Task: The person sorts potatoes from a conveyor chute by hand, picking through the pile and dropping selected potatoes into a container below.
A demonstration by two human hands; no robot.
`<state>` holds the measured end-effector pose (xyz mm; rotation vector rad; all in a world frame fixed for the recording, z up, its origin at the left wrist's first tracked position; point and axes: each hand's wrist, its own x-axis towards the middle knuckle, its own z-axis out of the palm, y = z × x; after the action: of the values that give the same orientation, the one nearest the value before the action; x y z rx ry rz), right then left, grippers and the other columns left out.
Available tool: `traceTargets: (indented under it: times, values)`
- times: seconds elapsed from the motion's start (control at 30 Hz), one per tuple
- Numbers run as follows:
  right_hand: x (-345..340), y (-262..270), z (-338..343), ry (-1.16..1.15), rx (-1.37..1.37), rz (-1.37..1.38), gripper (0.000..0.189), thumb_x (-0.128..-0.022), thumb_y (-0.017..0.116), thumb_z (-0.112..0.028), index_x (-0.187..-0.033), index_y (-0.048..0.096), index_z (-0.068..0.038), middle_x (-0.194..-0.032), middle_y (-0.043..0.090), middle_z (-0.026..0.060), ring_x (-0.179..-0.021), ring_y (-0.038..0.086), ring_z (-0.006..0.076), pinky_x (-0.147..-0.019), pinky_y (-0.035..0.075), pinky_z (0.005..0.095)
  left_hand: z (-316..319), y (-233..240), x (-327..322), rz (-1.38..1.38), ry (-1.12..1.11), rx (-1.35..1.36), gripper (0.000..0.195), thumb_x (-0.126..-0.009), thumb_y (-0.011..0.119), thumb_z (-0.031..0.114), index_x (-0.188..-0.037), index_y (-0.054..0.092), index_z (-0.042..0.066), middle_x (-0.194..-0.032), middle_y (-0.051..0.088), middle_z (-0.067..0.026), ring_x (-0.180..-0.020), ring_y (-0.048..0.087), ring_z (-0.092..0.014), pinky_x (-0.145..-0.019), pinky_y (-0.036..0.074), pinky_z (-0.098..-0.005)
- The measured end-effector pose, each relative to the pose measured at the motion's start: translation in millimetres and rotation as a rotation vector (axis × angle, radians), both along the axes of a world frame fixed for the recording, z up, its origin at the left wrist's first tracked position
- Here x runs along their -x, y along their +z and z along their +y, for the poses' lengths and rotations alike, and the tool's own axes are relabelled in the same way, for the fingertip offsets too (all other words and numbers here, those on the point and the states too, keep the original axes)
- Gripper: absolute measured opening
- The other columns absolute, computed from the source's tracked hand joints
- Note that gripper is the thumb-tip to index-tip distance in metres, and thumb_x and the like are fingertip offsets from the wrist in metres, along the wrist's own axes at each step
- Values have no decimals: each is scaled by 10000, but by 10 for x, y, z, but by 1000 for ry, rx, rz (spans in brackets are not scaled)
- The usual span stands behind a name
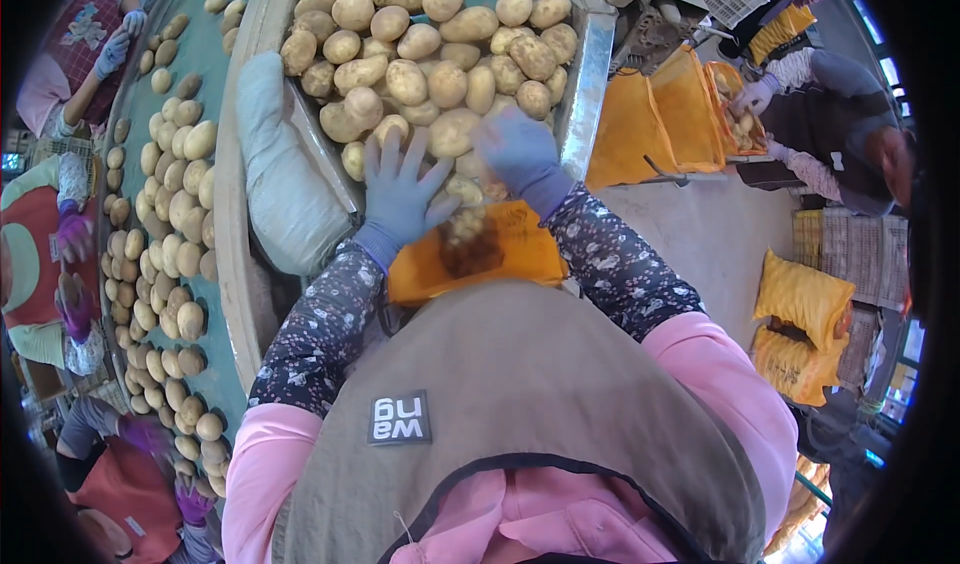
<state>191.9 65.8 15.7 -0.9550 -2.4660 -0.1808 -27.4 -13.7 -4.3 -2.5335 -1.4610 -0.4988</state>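
A heap of potatoes (405, 80) fills the metal-sided chute in front of me. My left hand (401, 189), in a blue-grey knit glove, rests on the lower left of the heap with its fingers spread and nothing gripped. Opposite it, my right hand (521, 155), gloved alike, is blurred against the potatoes at the lower right; its fingertips are hidden. Between my hands, the chute's lower end meets the mouth of an orange mesh bag (480, 252). Blurred potatoes lie at that mouth, and more show inside the bag.
At left, a green conveyor belt (221, 372) carries many potatoes, with gloved workers along its far side. A cloth-wrapped pad (281, 181) lines the chute's left side. To the right, a person handles a filled bag (731, 110) beside orange bags (630, 125); full yellow sacks (802, 297) are stacked behind.
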Motion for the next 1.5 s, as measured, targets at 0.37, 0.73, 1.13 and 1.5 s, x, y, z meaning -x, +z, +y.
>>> traceTargets:
  times: [0.37,0.73,1.13,1.5]
  values:
    - [327,247,276,-301,365,269,441,-841,696,-230,-1228,552,-75,-1257,541,186,-1020,605,377,-867,516,489,34,0,0,164,-46,98,582,-790,699,601,-1293,639,314,-1531,439,-145,-1347,463,-316,-1090,186,-816]
    - [286,15,165,-313,333,271,539,-738,768,-207,-1215,559,-70,-1177,537,181,-1058,579,391,-920,504,472,108,117,-126,211,-43,90,713,-751,688,690,-1399,573,415,-1548,403,-95,-1434,319,-452,-1106,151,-805]
    - [-78,258,213,552,1569,1573,475,-914,569,93,-1365,508,-44,-1352,570,128,-1101,644,208,-872,583,306,135,-36,-20,212,-192,93,679,-791,659,670,-1387,571,358,-1501,457,-83,-1404,396,-347,-1122,198,-765]
    - [-176,693,98,129,1841,1463,585,-1031,540,-495,-1449,490,-90,-1039,632,178,-694,580,185,-535,424,210,256,261,-248,320,-192,196,704,-794,757,545,-1413,546,286,-1612,344,6,-1534,213,-340,-1181,118,-747]
